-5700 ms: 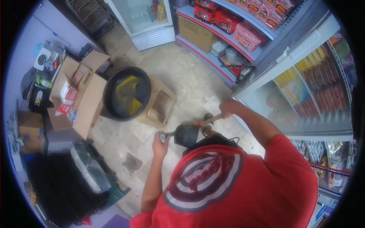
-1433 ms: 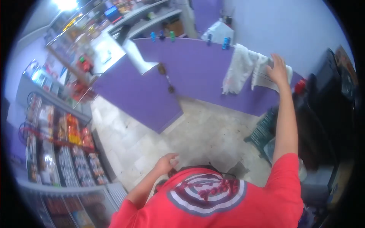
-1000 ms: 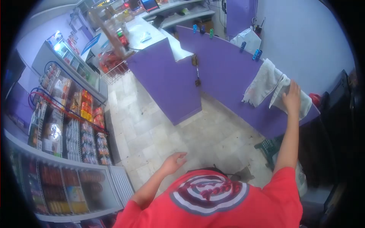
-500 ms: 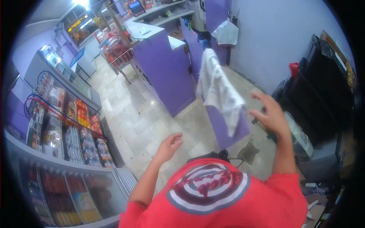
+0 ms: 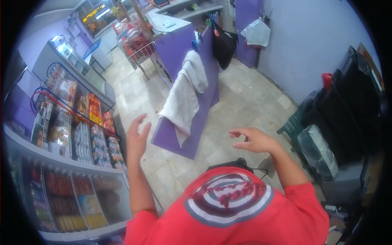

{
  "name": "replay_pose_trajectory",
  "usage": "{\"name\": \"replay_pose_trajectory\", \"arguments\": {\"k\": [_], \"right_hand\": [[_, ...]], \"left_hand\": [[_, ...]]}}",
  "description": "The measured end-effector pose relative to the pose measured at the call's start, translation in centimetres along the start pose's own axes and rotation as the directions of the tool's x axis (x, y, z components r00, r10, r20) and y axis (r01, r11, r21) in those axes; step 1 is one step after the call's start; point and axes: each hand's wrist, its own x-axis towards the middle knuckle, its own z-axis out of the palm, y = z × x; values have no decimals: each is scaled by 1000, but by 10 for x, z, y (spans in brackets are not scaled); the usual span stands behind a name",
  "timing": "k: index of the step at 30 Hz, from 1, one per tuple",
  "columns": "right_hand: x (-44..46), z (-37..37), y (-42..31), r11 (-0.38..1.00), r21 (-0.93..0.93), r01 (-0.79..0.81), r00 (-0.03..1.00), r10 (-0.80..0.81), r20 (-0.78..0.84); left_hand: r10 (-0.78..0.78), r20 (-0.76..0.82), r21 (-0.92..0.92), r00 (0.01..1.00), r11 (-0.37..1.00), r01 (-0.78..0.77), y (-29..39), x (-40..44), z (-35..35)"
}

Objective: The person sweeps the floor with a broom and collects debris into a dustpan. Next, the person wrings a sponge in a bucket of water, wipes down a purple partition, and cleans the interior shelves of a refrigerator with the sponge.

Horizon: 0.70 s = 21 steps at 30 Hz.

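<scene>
A low purple swing gate (image 5: 173,140) stands in front of me, angled toward the purple counter (image 5: 176,44). A white towel (image 5: 185,94) hangs over its top edge. My left hand (image 5: 138,136) is raised just left of the gate's near end, fingers apart and holding nothing. To the right of the gate my right hand (image 5: 255,140) is stretched forward, thumb and fingers apart, also without anything in it. Neither hand appears to touch the gate. Beyond the towel, a black cloth bag (image 5: 223,45) hangs from the gate near some clips.
On the left are a rack of snack packets (image 5: 96,114) and a glass display case (image 5: 77,196). A wire cart (image 5: 143,55) stands by the counter. Black panels (image 5: 347,110), a green crate (image 5: 290,124) and a plastic-wrapped bundle (image 5: 316,149) line the right wall.
The gate with the towel has swung left toward the counter, and the black bag has come into sight. My left hand has moved up and left; my right hand has moved left and lower.
</scene>
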Motion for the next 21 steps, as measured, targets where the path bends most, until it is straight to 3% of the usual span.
{"name": "replay_pose_trajectory", "arguments": {"k": [2, 3, 6, 8, 9, 11, 12, 14, 15, 16, 17, 19, 20, 21], "right_hand": [[32, -10, 18, 1000, 10, 23, 1000, -23, 5], [52, -14, 27, 999, 15, 39, 999, -39, -7], [134, -20, 62, 988, 131, 82, 986, -62, -152], [196, -23, 74, 994, 100, 33, 952, 0, -306], [225, -25, 80, 994, 96, 51, 956, -20, -294], [273, -31, 83, 970, -210, 125, 836, -217, -504], [291, -38, 77, 966, -216, 143, 836, -234, -496], [319, -46, 66, 968, -252, 6, 980, -56, -193], [326, -43, 68, 967, -254, 21, 982, -68, -179], [329, -37, 71, 938, -257, 231, 930, -291, -226], [328, -33, 75, 864, -266, 427, 825, -492, -276], [262, -84, 28, 869, 155, 470, 879, -446, -169], [225, -118, 14, 828, 220, 516, 856, -490, -163], [194, -147, 18, 783, 283, 554, 832, -530, -164]], "left_hand": [[143, -116, 473, 983, 878, -71, 52, -11, -13], [131, -131, 483, 983, 874, -53, 68, -11, -5], [356, -19, 832, 934, 524, -183, 110, -4, 43], [304, -60, 853, 951, 511, -109, 97, 15, 59], [265, -86, 861, 960, 505, -62, 84, 28, 70], [233, -132, 867, 963, 498, -2, 61, 47, 82], [280, -132, 860, 951, 510, -31, 46, 47, 77], [320, -148, 856, 936, 515, -41, 22, 56, 63], [386, -272, 797, 881, 604, -18, 13, 62, 53], [436, -392, 730, 810, 683, -14, 8, 67, 43], [435, -395, 735, 809, 678, -5, 6, 74, 33], [182, -857, 244, 483, 968, 67, 7, 89, 25], [184, -858, 242, 480, 968, 62, 27, 95, 34], [265, -796, 288, 544, 957, -45, 66, 97, 50]]}}
